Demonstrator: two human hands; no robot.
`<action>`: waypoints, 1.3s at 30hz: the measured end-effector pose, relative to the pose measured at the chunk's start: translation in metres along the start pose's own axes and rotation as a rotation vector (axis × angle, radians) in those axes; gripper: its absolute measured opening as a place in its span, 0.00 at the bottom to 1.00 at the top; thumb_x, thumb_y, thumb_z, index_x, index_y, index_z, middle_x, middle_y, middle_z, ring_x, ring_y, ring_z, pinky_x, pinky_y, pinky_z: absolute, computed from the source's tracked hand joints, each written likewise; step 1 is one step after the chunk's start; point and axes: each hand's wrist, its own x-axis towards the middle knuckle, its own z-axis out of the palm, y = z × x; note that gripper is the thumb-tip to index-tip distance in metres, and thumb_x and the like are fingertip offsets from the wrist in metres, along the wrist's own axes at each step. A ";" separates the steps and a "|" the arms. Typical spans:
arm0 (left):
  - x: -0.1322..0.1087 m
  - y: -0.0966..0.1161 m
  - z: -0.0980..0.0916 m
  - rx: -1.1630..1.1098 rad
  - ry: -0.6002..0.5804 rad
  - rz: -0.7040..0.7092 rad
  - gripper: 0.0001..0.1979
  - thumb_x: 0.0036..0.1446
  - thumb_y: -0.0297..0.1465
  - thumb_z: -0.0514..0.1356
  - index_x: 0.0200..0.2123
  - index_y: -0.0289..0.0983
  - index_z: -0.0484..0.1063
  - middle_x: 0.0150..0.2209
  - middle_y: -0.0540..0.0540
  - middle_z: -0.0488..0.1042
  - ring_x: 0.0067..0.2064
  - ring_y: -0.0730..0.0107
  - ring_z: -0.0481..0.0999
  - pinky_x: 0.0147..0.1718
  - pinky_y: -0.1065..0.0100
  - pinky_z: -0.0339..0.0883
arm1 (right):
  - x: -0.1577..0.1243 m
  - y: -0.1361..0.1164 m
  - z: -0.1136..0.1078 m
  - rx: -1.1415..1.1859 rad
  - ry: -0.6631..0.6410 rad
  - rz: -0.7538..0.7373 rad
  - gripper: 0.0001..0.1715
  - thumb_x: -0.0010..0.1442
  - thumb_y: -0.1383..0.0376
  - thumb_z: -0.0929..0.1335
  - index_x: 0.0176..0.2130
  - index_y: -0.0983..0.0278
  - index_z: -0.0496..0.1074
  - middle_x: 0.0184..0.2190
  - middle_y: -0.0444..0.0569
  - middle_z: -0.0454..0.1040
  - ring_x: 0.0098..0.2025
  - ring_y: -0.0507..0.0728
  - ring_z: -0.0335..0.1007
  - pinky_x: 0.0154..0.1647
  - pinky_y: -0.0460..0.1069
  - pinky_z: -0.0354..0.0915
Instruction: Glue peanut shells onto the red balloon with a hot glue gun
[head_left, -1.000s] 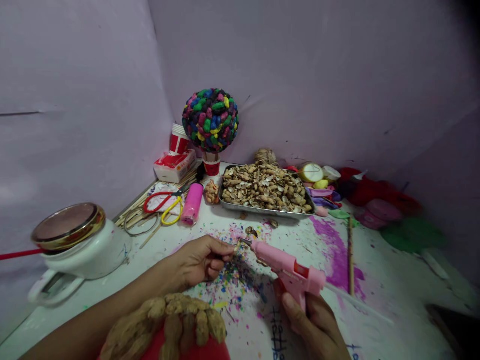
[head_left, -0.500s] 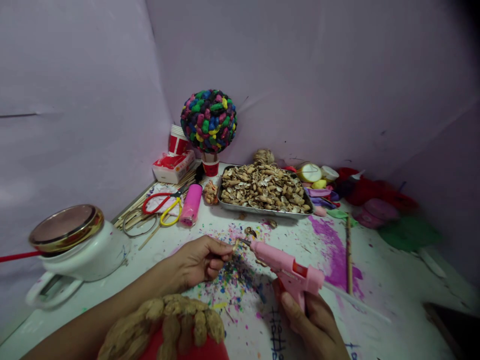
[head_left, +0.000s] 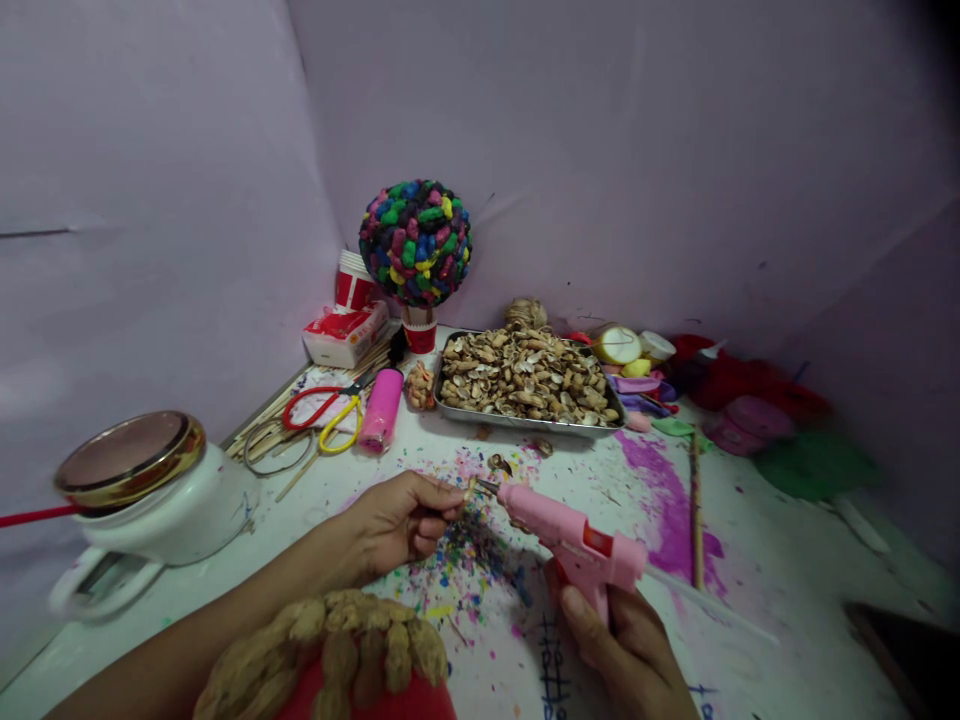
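My left hand [head_left: 409, 522] pinches a small peanut shell [head_left: 470, 490] between thumb and forefinger. My right hand [head_left: 619, 640] is wrapped round the grip of a pink hot glue gun [head_left: 559, 525], a clear glue stick [head_left: 720, 605] poking out of its back. The metal nozzle points left and meets, or nearly meets, the shell; I cannot tell which. Close in front of me, below my left forearm, is a red rounded object [head_left: 375, 700] partly covered with peanut shells [head_left: 341, 650]. Its lower part lies outside the view.
A metal tray [head_left: 525, 424] heaped with peanut shells stands at the back. Left of it are a colourful ball on a cup [head_left: 416, 245], scissors [head_left: 330, 410], a pink roll [head_left: 382, 410] and sticks. A white mug [head_left: 165, 520] is at far left. Paint flecks dot the white table [head_left: 390, 625].
Hardly anything differs. Both hands, the shell and the glue gun keep nearly the same place; the whole view has shifted very slightly.
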 end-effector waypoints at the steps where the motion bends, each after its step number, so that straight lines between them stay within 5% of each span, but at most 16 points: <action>1: 0.000 0.000 0.000 -0.001 0.000 0.001 0.08 0.40 0.24 0.62 0.19 0.32 0.63 0.16 0.56 0.57 0.13 0.87 0.49 0.13 0.79 0.39 | 0.000 0.000 0.000 -0.002 -0.004 0.000 0.18 0.48 0.51 0.68 0.24 0.63 0.73 0.17 0.45 0.66 0.27 0.58 0.66 0.22 0.47 0.62; 20: -0.004 0.001 0.005 0.012 0.020 0.028 0.06 0.38 0.24 0.62 0.20 0.32 0.64 0.16 0.56 0.58 0.13 0.87 0.49 0.13 0.78 0.38 | -0.001 0.008 -0.001 0.004 0.005 0.051 0.20 0.47 0.49 0.68 0.29 0.63 0.76 0.22 0.49 0.72 0.33 0.62 0.68 0.29 0.52 0.66; 39: -0.007 -0.002 0.007 0.051 0.005 0.150 0.06 0.39 0.24 0.63 0.21 0.33 0.67 0.16 0.56 0.59 0.14 0.86 0.52 0.14 0.77 0.40 | -0.001 0.005 -0.002 0.068 -0.103 0.074 0.20 0.47 0.49 0.68 0.20 0.64 0.71 0.18 0.46 0.66 0.28 0.58 0.65 0.26 0.50 0.63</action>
